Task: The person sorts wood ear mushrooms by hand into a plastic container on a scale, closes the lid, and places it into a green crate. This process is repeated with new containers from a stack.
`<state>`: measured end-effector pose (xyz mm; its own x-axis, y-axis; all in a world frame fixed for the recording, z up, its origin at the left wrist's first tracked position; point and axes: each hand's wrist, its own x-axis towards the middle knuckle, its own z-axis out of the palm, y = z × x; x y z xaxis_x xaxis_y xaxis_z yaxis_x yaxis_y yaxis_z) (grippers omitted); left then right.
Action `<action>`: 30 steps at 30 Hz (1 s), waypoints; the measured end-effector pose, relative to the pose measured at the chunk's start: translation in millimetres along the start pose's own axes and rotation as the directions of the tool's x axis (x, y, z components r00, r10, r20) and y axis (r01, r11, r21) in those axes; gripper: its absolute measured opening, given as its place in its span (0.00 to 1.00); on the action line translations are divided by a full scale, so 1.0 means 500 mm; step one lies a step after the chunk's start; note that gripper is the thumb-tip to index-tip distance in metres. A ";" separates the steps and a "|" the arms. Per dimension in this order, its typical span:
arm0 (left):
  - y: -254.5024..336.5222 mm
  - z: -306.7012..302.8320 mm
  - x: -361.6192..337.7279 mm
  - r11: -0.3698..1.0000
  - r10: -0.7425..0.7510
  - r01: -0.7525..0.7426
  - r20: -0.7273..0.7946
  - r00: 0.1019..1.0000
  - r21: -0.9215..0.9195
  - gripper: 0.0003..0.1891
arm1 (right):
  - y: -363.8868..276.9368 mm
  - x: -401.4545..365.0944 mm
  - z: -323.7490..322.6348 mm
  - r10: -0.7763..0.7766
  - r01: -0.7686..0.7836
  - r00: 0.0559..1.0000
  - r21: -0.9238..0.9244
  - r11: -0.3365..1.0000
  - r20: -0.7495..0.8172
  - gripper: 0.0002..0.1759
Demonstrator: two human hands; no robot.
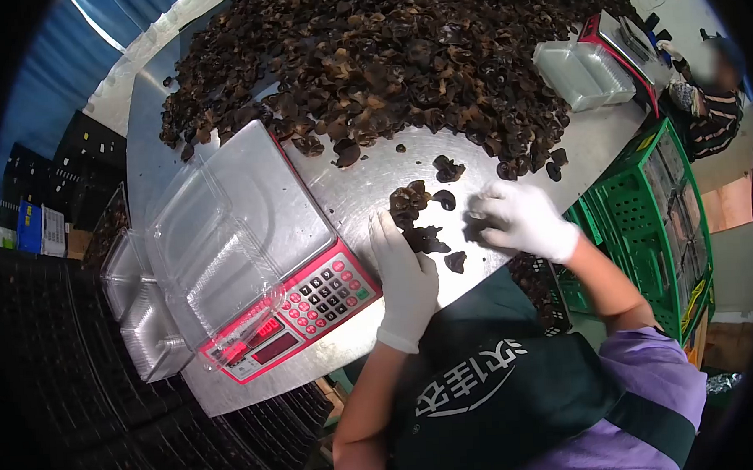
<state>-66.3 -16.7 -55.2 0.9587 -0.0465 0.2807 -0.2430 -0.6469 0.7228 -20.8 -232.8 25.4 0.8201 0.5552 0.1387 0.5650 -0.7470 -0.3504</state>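
Observation:
A big heap of dried black fungus (386,58) covers the far part of a metal table (349,194). A few loose pieces (431,237) lie near its front edge, between my gloved hands. My left hand (405,276) rests flat on the table, fingers stretched out, its fingertips touching a small clump (409,202). My right hand (519,220) has its fingers curled around a dark fungus piece (475,229). Left of my left hand stands a red-trimmed scale (312,301) with an open clear plastic box (217,242) on its pan.
Stacks of clear plastic boxes stand left of the scale (136,308) and at the far right of the table (584,73). Green crates (644,206) stand to the right. Black trays (63,375) are stacked at lower left. Another person (711,103) sits at upper right.

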 end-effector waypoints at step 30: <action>0.024 -0.037 0.151 0.967 -0.213 0.153 0.321 0.923 0.201 0.60 | 0.023 0.060 0.069 0.141 -0.202 0.954 0.220 0.954 0.265 0.61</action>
<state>0.3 -14.0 -13.9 0.9840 -0.1493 -0.0973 -0.0585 -0.7863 0.6150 7.2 -212.1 -6.2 0.8379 0.5212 -0.1621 0.3538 -0.7448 -0.5658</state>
